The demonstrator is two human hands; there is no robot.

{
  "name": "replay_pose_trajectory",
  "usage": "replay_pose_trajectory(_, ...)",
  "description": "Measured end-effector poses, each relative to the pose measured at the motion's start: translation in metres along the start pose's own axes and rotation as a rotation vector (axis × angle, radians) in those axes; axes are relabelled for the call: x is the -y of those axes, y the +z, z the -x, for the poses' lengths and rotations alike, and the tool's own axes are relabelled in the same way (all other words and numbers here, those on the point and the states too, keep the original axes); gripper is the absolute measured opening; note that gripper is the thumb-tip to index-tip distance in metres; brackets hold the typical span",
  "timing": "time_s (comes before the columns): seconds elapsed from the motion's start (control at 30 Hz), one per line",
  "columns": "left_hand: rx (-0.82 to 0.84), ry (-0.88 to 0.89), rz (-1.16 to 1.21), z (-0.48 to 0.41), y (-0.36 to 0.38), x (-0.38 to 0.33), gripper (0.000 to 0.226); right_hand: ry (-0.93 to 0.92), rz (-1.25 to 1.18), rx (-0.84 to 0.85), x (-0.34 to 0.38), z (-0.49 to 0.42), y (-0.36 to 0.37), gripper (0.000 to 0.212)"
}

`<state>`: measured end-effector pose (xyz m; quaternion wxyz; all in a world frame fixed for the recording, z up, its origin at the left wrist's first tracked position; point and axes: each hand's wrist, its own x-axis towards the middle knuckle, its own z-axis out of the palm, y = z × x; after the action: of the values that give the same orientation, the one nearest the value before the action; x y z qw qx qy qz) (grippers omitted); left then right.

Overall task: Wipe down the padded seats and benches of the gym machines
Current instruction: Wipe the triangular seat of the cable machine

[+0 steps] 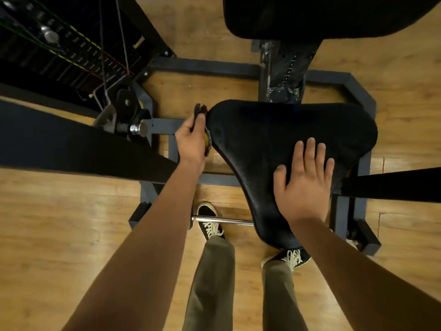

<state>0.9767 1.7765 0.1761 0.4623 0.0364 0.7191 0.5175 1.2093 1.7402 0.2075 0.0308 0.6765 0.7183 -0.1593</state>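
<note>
Now: black padded seat (274, 125) at centre of view, wide end toward 12 o'clock, narrow nose toward 6.
At seat's 9 o'clock edge, left hand (191, 139), fingers curled round small dark item (198, 109) with yellow patch. Cloth or pad, cannot tell.
Toward 4 o'clock, right hand (303, 185) flat on seat, fingers straight and spread, grasping nothing.
Judgement: keep right palm bracing. Sweep item from 9 toward 3 in overlapping passes, then lift palm and cover its patch and nose.
Likely next: back pad (322, 17) at 12.

Floor (59, 223): light wood-look planks under warm light. Machine frame (202, 65): dark grey steel tubing. Weight stack (59, 56): black, upper left, with cables (102, 44) and pulley (126, 101).
</note>
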Motion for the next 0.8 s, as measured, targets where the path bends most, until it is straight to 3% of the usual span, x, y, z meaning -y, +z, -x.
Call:
replay_pose_trajectory(0.2,0.037,-0.081,0.082,0.015,-0.017,0.012,0.017,0.023,0.008,0.027,0.002,-0.002,-0.003,0.066)
replay_pose_trajectory(0.4,0.278,-0.108,-0.258,-0.050,0.013,-0.037,0.023,0.030,0.003,0.018,0.002,-0.002,-0.002,0.066)
replay_pose_trajectory(0.5,0.370,-0.141,-0.262,-0.050,0.012,-0.043,0.024,0.029,0.003,0.018,0.001,-0.002,-0.002,0.065)
replay_pose_trajectory(0.63,0.368,-0.117,-0.219,-0.043,-0.017,-0.030,0.028,0.028,-0.004,0.018,0.001,-0.002,-0.002,0.065)
replay_pose_trajectory(0.8,0.499,-0.053,-0.412,-0.059,0.012,-0.053,0.024,0.020,-0.008,0.011,0.000,-0.003,-0.001,0.065)
